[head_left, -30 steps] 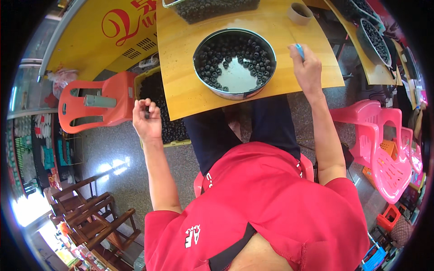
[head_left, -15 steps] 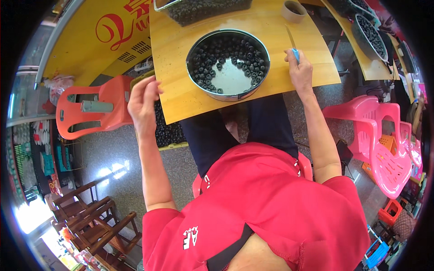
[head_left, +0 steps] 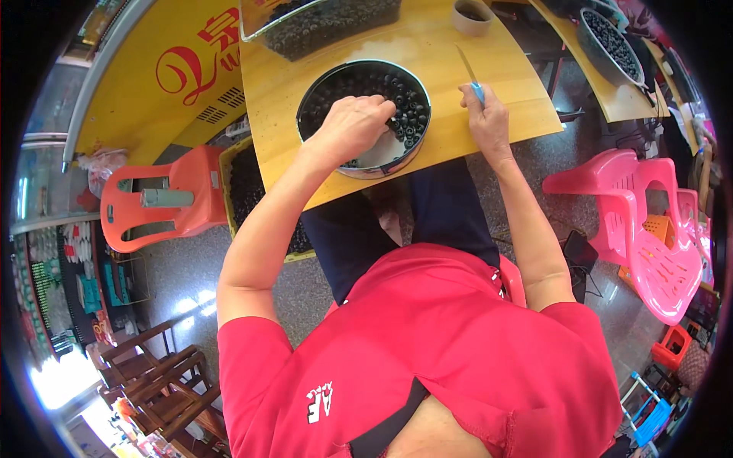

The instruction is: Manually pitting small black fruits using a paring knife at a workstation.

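A round metal pan (head_left: pixel 379 172) stands near the table's front edge, with many small dark round berry-like pieces (head_left: pixel 405 88) inside it. My left hand (head_left: pixel 353 128) reaches over its rim, fingers drawn together among the pieces; the fingertips partly hide whatever is between them. To the right of the pan, my right hand (head_left: pixel 489 120) is wrapped around the blue handle of a knife (head_left: pixel 464 65), whose thin blade points up and away from me.
Farther back on the wooden table (head_left: pixel 447 122) are a clear tub (head_left: pixel 321 30) of dark round pieces and a small cup (head_left: pixel 472 18). A yellow crate (head_left: pixel 227 179) stands below at left. An orange chair (head_left: pixel 164 200) is at left, a pink chair (head_left: pixel 611 221) at right.
My left hand has swung from beyond the table's left edge rightward into the pan, and its fingers have come together there. My right hand still grips the knife.
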### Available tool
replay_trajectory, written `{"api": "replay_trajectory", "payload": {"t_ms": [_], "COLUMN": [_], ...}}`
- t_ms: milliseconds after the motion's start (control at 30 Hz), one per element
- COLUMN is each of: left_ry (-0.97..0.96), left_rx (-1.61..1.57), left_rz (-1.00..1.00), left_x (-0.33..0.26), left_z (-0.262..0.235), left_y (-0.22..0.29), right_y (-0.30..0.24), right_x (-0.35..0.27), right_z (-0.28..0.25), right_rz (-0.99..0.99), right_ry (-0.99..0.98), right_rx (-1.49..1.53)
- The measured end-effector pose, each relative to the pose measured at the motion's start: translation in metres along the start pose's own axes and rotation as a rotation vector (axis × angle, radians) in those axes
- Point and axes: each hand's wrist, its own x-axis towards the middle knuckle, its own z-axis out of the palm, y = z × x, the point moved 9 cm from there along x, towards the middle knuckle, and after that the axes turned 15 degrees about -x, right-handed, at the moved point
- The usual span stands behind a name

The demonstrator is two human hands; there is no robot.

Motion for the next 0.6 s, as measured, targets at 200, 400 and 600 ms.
{"api": "replay_trajectory", "payload": {"t_ms": [200, 400, 600], "left_ry": [0.065, 0.258, 0.361], "left_rx": [-0.112, -1.153, -1.063], "left_rz": [-0.083, -0.35, -0.181], "left_x": [-0.008, -0.03, -0.038], "left_z": [-0.008, -0.016, -0.052], "left_y": [0.001, -0.026, 0.015], "right_y": [-0.002, -0.005, -0.091], "right_x": [0.0, -0.001, -0.017], "right_z": [-0.002, -0.001, -0.006], "right_rz": [-0.001, 0.026, 0.022], "right_ry": [0.005, -0.049, -0.233], "right_rx": [0.004, 0.037, 0.439]}}
